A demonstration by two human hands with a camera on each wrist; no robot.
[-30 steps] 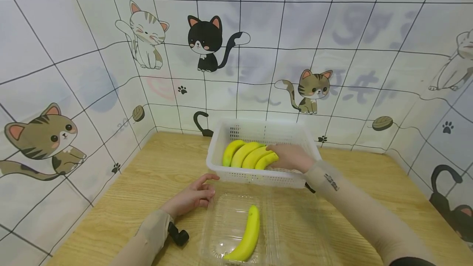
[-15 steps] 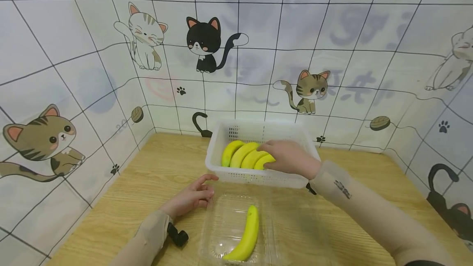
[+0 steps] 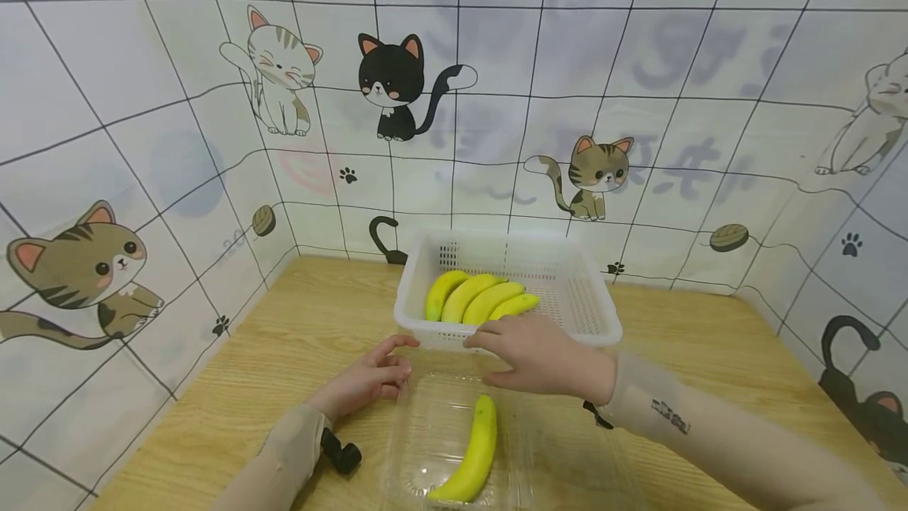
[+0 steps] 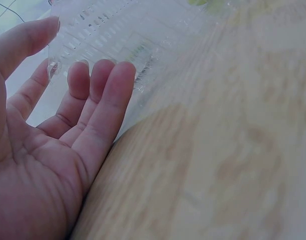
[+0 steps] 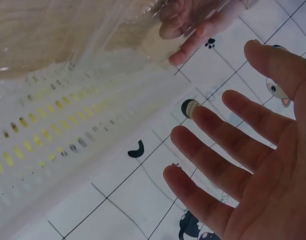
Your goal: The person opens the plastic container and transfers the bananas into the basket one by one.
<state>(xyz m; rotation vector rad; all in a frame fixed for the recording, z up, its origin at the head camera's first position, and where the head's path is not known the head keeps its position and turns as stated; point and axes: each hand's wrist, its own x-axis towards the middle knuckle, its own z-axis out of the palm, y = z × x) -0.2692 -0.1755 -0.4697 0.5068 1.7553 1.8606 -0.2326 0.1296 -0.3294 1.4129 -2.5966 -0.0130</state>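
Note:
One banana (image 3: 474, 452) lies in the left half of a clear plastic clamshell box (image 3: 433, 432), whose lid lies folded out to the right. Behind it stands a white plastic basket (image 3: 567, 247) with several bananas (image 3: 471, 298) side by side at its left. My right hand (image 3: 535, 357) hovers over the gap between basket and box, holding nothing; its fingers are extended and spread in the right wrist view. At the box's left back corner rests my left hand (image 3: 369, 377), its fingers loosely bent; in the left wrist view they are beside the clear plastic edge.
A wooden table (image 3: 234, 416) carries both containers. Tiled-pattern wall covering (image 3: 489, 124) with cartoon cats closes off the back and both sides. Black wrist-camera mounts (image 3: 342, 452) sit on the sleeves.
My right hand has come out of the basket without a banana, moving toward me over the basket's front rim. The left hand has stayed where it was.

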